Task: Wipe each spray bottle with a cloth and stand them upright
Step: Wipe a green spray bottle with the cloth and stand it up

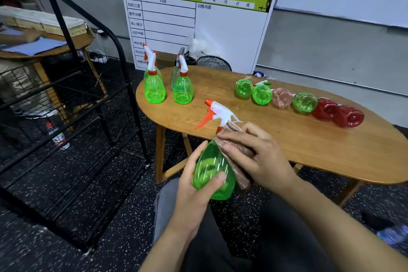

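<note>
A: What is the person doing right now?

B: Wiping; the left hand (pixel 194 185) has its fingers and thumb curled round the fat bottom part of a green bottle (pixel 213 169); that grip is clamped on it, out in front of the counter (pixel 287 139) and over the person's lap, not resting on anything.

A: And the other hand?

B: The right hand (pixel 256 157) has its fingers bent round a pinkish cloth (pixel 234 150) and presses it against the side of the bottle, up near the neck; so its grip is clamped on the cloth; the white and orange sprayer (pixel 217 112) points up and to the left.

A: How many are done?

B: I think four; four upright bottles (pixel 167 86) stand close together at the far left end of the counter, two green ones in front, one green and one clear just behind them; six lying bottles (pixel 298 101) sit in a row on the right side, three green, one pale pink, two red, bottoms turned our way; those look like they have not been wiped yet.

A: So what comes next?

B: My guess is the cloth must go over the rest of this bottle; the left hand would need to turn it so the hidden side comes round; then it should go down on its flat bottom beside the standing ones, gently, so it does not knock them; after that, pick one from the lying row.
</note>
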{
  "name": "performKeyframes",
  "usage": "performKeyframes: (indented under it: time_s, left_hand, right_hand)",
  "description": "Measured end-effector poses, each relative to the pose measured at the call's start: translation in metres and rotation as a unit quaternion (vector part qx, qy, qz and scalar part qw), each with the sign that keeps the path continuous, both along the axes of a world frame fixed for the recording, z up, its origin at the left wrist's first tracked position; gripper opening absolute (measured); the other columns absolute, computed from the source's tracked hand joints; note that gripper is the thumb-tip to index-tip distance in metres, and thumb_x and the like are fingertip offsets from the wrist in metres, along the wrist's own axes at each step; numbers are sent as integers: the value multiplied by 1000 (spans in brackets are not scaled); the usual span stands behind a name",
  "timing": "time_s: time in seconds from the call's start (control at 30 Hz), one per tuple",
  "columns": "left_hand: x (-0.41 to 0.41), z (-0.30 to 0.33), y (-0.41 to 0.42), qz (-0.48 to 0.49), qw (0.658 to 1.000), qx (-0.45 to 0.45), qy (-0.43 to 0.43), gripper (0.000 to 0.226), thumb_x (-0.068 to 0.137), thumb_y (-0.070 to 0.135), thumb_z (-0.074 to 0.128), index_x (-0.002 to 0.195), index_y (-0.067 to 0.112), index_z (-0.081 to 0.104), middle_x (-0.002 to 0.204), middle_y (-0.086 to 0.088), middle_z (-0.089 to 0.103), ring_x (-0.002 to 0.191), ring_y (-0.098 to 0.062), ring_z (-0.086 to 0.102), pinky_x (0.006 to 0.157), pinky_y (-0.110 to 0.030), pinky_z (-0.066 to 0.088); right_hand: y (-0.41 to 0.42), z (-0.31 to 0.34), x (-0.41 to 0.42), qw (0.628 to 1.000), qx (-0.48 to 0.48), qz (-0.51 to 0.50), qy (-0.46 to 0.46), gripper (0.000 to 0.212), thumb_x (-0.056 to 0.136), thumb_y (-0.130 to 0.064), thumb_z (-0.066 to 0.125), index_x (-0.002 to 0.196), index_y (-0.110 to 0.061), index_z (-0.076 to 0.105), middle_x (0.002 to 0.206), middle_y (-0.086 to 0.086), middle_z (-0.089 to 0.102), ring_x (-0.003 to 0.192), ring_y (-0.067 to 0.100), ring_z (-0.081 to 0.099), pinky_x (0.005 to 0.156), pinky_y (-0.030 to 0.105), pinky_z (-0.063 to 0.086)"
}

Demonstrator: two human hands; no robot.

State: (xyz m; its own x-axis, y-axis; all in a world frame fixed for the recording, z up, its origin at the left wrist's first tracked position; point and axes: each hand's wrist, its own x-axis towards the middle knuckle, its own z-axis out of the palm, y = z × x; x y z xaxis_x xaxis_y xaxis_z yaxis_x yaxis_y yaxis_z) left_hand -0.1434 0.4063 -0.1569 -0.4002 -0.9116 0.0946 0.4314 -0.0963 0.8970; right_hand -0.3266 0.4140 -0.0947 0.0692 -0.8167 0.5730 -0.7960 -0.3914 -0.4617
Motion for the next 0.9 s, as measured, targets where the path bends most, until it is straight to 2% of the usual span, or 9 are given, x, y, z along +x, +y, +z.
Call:
performKeyframes:
  time_s: [0.07, 0.13, 0.23, 0.3, 0.43, 0.57, 0.7, 0.83, 0.9]
  left_hand:
    - [-1, -2, 0, 5, 1000, -3, -12, 73, 82, 7, 77, 148, 27, 55, 132, -6, 73, 121, -24, 71, 93, -31, 59]
    - [-1, -1, 1, 6, 1000, -6, -15, 72, 82, 10, 78, 147, 30, 56, 129, -4, 75, 117, -23, 72, 91, -32, 60]
    - [0, -1, 1, 4, 1000, -7, -15, 71, 83, 11, 78, 147, 33, 56, 128, -4, 75, 117, -24, 72, 91, -35, 60]
    - [1, 0, 0, 10, 1000, -2, -14, 72, 83, 13, 80, 147, 33, 56, 129, -5, 74, 118, -25, 72, 92, -36, 61]
    - [3, 2, 0, 24, 1000, 6, -11, 73, 81, 15, 82, 147, 32, 57, 129, -6, 75, 116, -23, 73, 88, -33, 61]
    - [2, 3, 3, 10, 1000, -6, -18, 71, 82, 11, 77, 146, 34, 57, 128, -4, 75, 116, -23, 73, 89, -33, 61]
    - [4, 5, 3, 19, 999, -13, -30, 70, 82, 11, 78, 146, 34, 58, 130, -1, 74, 118, -22, 72, 90, -30, 60]
    - [3, 6, 4, 8, 999, -13, -42, 72, 82, 11, 78, 147, 34, 56, 128, 0, 75, 117, -21, 72, 89, -28, 60]
    - [4, 7, 5, 11, 999, -15, -46, 72, 82, 12, 79, 146, 36, 57, 131, 2, 74, 119, -20, 71, 89, -28, 60]
  right_hand:
    - [-10, 13, -8, 998, -9, -22, 60, 35, 100, -56, 58, 127, -39, 71, 99, -16, 50, 81, 9, 59, 67, 38, 56]
    - [-18, 24, -16, 993, -28, -59, 103, 39, 99, -62, 53, 127, -42, 71, 103, -14, 55, 80, 12, 62, 67, 42, 58]
    - [-26, 35, -25, 986, -59, -130, 84, 39, 97, -61, 56, 125, -40, 73, 104, -11, 62, 83, 11, 62, 72, 43, 60]
    - [-27, 37, -25, 991, -48, -112, 57, 39, 95, -60, 58, 124, -39, 74, 101, -11, 63, 84, 7, 61, 75, 42, 59]
    - [-21, 31, -19, 996, -5, -7, 88, 38, 96, -61, 58, 125, -41, 72, 102, -16, 63, 86, 4, 62, 72, 38, 59]
    - [-27, 41, -21, 993, -39, -93, 65, 41, 95, -64, 57, 123, -40, 74, 99, -13, 66, 82, 8, 63, 69, 42, 59]
    - [-25, 36, -17, 996, -10, -14, 89, 39, 95, -62, 60, 122, -39, 74, 99, -14, 65, 84, 8, 65, 70, 41, 59]
    - [-26, 41, -18, 993, -39, -92, 65, 41, 95, -64, 56, 122, -38, 74, 96, -11, 67, 79, 10, 64, 67, 42, 59]
    - [-27, 39, -18, 994, -32, -83, 66, 43, 94, -64, 55, 123, -37, 74, 95, -10, 66, 77, 11, 64, 66, 42, 59]
